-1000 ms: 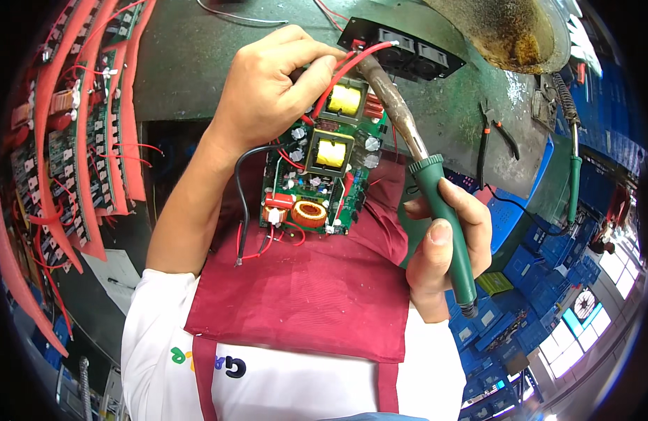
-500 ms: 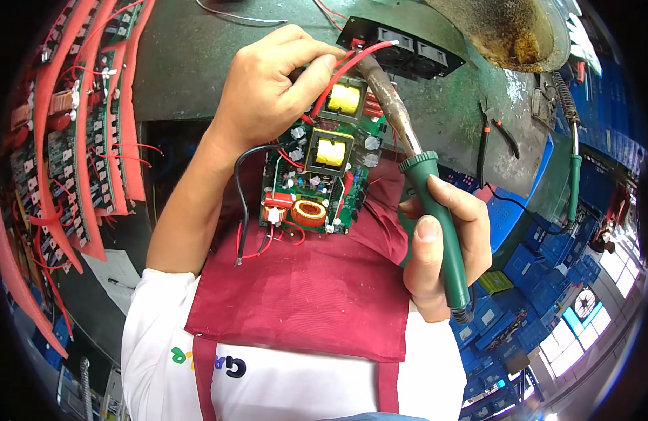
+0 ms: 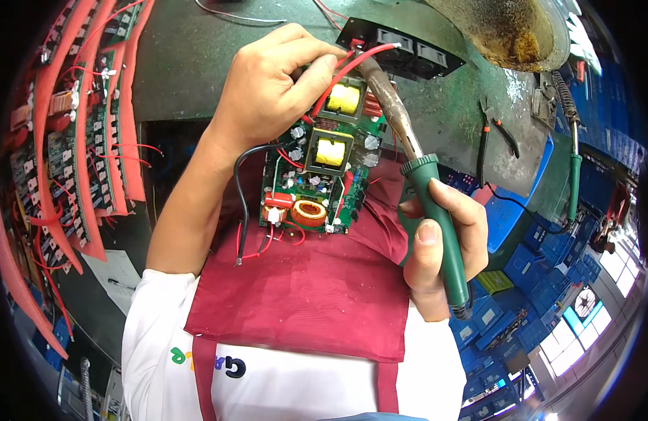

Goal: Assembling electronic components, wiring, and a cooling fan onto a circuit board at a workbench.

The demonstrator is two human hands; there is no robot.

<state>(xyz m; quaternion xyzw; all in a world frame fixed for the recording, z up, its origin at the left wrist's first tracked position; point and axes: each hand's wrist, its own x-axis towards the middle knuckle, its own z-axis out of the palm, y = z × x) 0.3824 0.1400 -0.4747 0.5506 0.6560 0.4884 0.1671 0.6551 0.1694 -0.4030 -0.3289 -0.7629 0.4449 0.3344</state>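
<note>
My left hand (image 3: pixel 271 88) pinches a red wire (image 3: pixel 348 56) between thumb and forefinger, close to a black panel (image 3: pixel 429 55) with round fan-like or socket openings. Another thick red wire (image 3: pixel 343 76), its tip bare, curves up past those fingers from a green circuit board (image 3: pixel 306 186). The board carries two yellow-wound transformers (image 3: pixel 329 151) and a copper coil ring (image 3: pixel 309 213). In my right hand (image 3: pixel 471 235), fingers wrap round the green handle of a soldering iron (image 3: pixel 440 217). Its metal barrel slants up to the panel's left end, beside the wire; the very tip is hidden.
Pink-red foam strips (image 3: pixel 131 112) hold several circuit boards at the left. On the bench at the right lie cutters (image 3: pixel 485 140) and a second soldering iron (image 3: pixel 575 175). A stained metal hood (image 3: pixel 510 35) hangs at the upper right. A black wire (image 3: pixel 241 196) dangles from the board.
The soldering iron's handle and my right hand have shifted very slightly. My left hand, the wire and the board stay almost where they were.
</note>
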